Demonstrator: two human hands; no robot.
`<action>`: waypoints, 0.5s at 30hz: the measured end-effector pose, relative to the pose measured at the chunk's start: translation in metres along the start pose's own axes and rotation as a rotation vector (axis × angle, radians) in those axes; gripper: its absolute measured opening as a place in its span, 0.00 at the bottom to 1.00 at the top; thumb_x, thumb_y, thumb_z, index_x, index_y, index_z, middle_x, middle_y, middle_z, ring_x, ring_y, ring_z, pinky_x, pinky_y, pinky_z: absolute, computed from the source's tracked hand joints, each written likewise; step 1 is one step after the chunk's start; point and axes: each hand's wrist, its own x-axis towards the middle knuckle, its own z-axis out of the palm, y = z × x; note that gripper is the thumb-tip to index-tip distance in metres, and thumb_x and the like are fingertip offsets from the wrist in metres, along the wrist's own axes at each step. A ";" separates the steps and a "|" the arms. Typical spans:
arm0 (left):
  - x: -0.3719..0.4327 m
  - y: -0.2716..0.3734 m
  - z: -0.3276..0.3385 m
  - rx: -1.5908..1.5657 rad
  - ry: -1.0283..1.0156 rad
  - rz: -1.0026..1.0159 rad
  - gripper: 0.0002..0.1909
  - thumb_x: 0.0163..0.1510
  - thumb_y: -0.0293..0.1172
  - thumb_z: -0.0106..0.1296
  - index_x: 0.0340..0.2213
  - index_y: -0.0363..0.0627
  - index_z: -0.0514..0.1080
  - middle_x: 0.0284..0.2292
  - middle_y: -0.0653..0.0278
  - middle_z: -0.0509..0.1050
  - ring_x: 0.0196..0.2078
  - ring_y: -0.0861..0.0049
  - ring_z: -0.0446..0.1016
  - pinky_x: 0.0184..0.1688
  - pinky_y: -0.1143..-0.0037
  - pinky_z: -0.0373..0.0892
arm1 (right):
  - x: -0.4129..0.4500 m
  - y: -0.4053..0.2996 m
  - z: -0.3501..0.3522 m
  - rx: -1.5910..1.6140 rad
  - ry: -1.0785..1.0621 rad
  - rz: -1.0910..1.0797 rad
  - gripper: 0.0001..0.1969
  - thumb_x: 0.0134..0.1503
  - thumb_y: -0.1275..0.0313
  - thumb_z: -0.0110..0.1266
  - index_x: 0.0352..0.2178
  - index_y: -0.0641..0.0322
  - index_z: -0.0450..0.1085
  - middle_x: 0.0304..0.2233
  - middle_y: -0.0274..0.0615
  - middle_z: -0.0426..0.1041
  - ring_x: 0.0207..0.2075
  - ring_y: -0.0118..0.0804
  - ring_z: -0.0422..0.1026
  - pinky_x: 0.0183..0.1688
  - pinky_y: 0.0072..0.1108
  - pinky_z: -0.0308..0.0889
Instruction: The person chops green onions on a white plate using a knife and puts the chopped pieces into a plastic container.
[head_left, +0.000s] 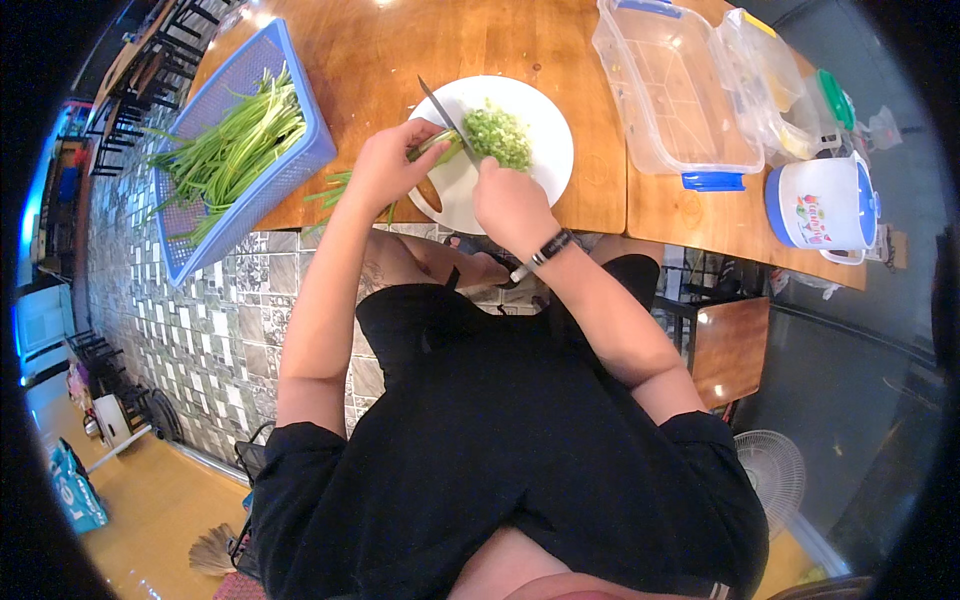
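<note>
My left hand (394, 161) grips a bunch of green onions (450, 140) against a round white cutting board (553, 150). In my right hand (514, 196) is a knife (441, 103), its blade slanting up and left across the board beside the cut ends. The handle is mostly hidden by my fingers. Right of the blade lies a heap of chopped green onion (499, 141). The long green tops (330, 189) of the held bunch trail under my left wrist past the table edge. The board has an oval opening (429, 196) near my left thumb.
A blue plastic basket (319, 142) of whole green onions (240, 146) tilts over the left edge of the wooden table (360, 45). At right are a clear lidded-type container (675, 97) with blue clips, more clear plastic containers (772, 82), and a white-and-blue pitcher (817, 202).
</note>
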 end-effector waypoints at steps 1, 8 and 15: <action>-0.001 0.001 0.000 0.036 0.021 0.015 0.15 0.53 0.40 0.59 0.36 0.43 0.76 0.32 0.54 0.79 0.35 0.60 0.78 0.38 0.68 0.72 | 0.002 0.002 0.001 -0.002 0.000 -0.004 0.08 0.56 0.72 0.43 0.30 0.69 0.65 0.22 0.57 0.74 0.28 0.57 0.76 0.32 0.43 0.71; -0.030 0.023 0.022 0.202 0.168 0.178 0.14 0.46 0.37 0.62 0.35 0.49 0.74 0.33 0.62 0.76 0.37 0.59 0.75 0.38 0.64 0.70 | -0.020 0.020 -0.044 0.067 0.099 -0.095 0.13 0.59 0.65 0.46 0.27 0.66 0.66 0.20 0.57 0.73 0.25 0.58 0.74 0.29 0.44 0.68; -0.033 0.027 0.028 0.198 0.234 0.077 0.26 0.40 0.37 0.67 0.40 0.45 0.68 0.35 0.58 0.76 0.41 0.61 0.75 0.42 0.67 0.71 | -0.002 0.075 -0.049 -0.255 0.265 -0.060 0.12 0.58 0.63 0.50 0.31 0.63 0.67 0.23 0.51 0.74 0.25 0.54 0.74 0.27 0.39 0.68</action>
